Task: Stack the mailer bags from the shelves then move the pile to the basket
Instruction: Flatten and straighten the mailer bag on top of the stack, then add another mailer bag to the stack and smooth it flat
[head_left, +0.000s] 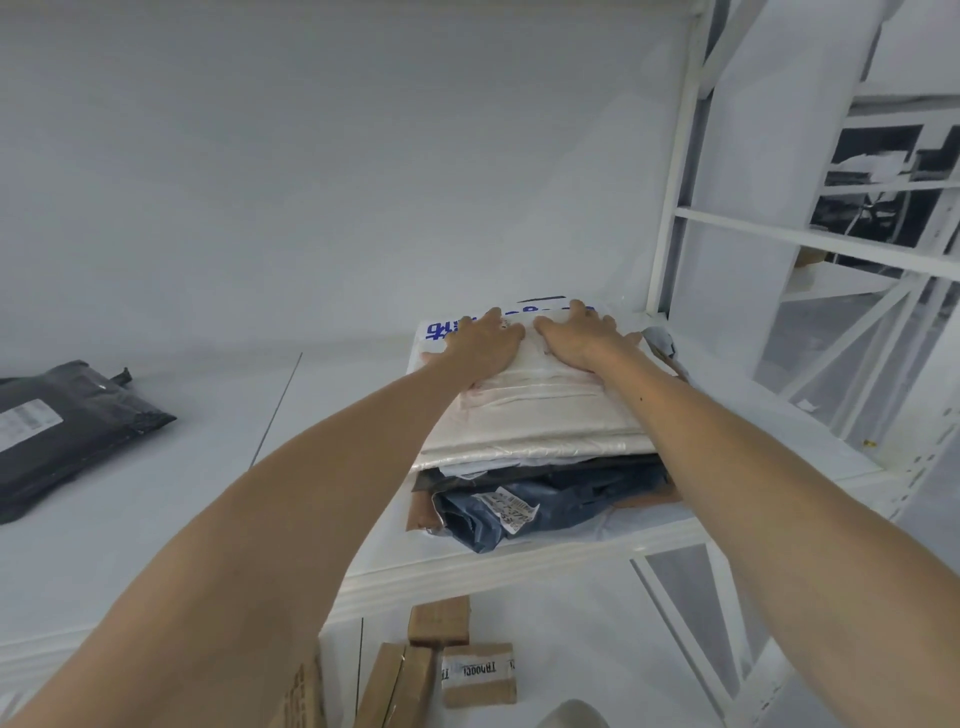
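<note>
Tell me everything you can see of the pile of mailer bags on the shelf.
The pile lies flat on the white shelf, near its right upright. Pale glossy plastic bags form the top; one white bag shows blue print at its far edge. Beneath are a crumpled dark blue bag with a barcode label and a brown one jutting left. The left hand and right hand press flat on top.

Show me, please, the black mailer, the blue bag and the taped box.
black mailer (88, 447): head view, middle of its dark face.
blue bag (587, 512): head view, crumpled front edge.
taped box (478, 670): head view, tape band on top.
</note>
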